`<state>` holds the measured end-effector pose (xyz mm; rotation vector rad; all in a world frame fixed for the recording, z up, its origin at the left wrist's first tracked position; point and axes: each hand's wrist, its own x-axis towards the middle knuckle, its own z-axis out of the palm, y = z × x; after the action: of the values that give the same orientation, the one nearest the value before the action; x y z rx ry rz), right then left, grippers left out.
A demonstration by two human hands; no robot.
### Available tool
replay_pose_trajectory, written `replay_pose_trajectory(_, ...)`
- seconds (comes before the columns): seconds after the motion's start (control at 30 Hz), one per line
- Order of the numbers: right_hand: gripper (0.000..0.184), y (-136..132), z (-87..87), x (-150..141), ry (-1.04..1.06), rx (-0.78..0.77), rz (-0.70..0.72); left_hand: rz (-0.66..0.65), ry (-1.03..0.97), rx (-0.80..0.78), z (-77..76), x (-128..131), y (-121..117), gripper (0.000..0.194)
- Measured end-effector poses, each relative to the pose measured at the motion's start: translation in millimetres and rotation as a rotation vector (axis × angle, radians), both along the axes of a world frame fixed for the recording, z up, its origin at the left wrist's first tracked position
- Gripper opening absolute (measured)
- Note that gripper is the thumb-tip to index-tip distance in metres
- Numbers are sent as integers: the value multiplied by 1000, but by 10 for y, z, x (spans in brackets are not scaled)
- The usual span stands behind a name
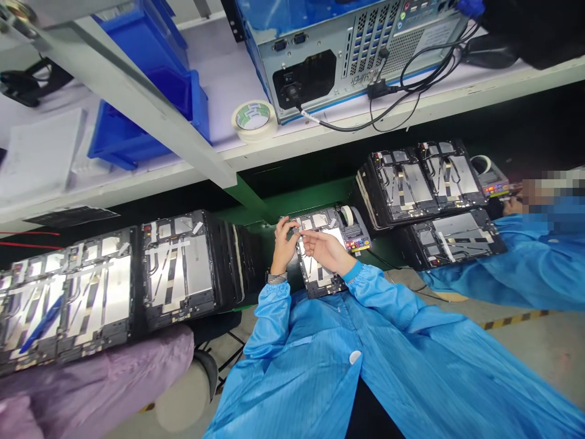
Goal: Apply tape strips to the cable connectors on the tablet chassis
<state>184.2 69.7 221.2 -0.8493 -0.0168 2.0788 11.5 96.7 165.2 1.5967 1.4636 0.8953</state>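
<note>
Left hand (284,249), right hand (325,251) together over open tablet housing (315,281); grip hidden, cannot tell.

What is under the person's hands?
Under the left hand and right hand lies an opened tablet-like device. Its silver metal panel shows around them, but the part beneath the palms is covered, so it cannot be seen.

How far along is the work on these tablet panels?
Seemingly done: taped panel stacks to the left and right. In hand: the left hand and right hand work at the top of one panel, beside a tape dispenser. Left to do: cannot tell from this view.
</note>
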Motion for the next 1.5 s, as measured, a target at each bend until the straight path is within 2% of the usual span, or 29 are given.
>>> replay_pose_trajectory(0.1,24,-25,37,41,40,-65,11,-11,41,-12,42,-11,-8,23)
replay_pose_trajectory(0.2,27,-99,58,113,-14,-26,139,-17,42,-9,59,-19,-5,22)
replay_pose_trajectory(0.27,29,-137,67,169,-226,140,262,-16,25,-6,54,-23,2,21)
replay_pose_trajectory(0.4,39,-59,87,275,-1031,738,320,-19,-39,-1,36,-24,8,20)
replay_pose_trajectory(0.47,45,43,84,311,-1344,984,419,-15,-58,1,36,-23,3,20)
replay_pose_trajectory(0.57,51,175,48,330,-1563,1168,656,-10,-42,-5,49,-30,1,20)
replay_pose_trajectory(0.67,56,236,1,319,-1610,1247,736,-23,-14,-10,58,-43,21,18)
replay_pose_trajectory(0.77,55,263,1,332,-1547,1274,759,-29,-16,26,57,-36,56,13)
replay_pose_trajectory(0.83,49,258,33,389,-1468,1266,705,-23,-35,65,64,-7,72,10)
replay_pose_trajectory(0.9,41,210,64,504,-1418,1193,523,-21,-59,86,87,40,77,9)
replay_pose_trajectory(0.97,38,96,64,668,-1421,1037,278,-6,-70,93,119,98,70,11)
replay_pose_trajectory(1.03,37,-86,13,846,-1455,855,125,22,-90,101,139,154,47,20)
replay_pose_trajectory(1.13,40,-449,-143,1035,-1493,677,113,136,-182,35,100,204,-65,51)
replay_pose_trajectory(1.23,45,-793,-325,1055,-1420,609,146,253,-234,-124,-22,214,-321,62)
replay_pose_trajectory(1.37,53,-1025,-483,965,-1354,586,81,188,-223,-198,-128,281,-749,66)
replay_pose_trajectory(1.43,53,-1050,-491,936,-1374,598,44,177,-233,-191,-79,340,-881,68)
replay_pose_trajectory(1.5,53,-1050,-426,903,-1389,624,24,199,-225,-154,53,355,-934,67)
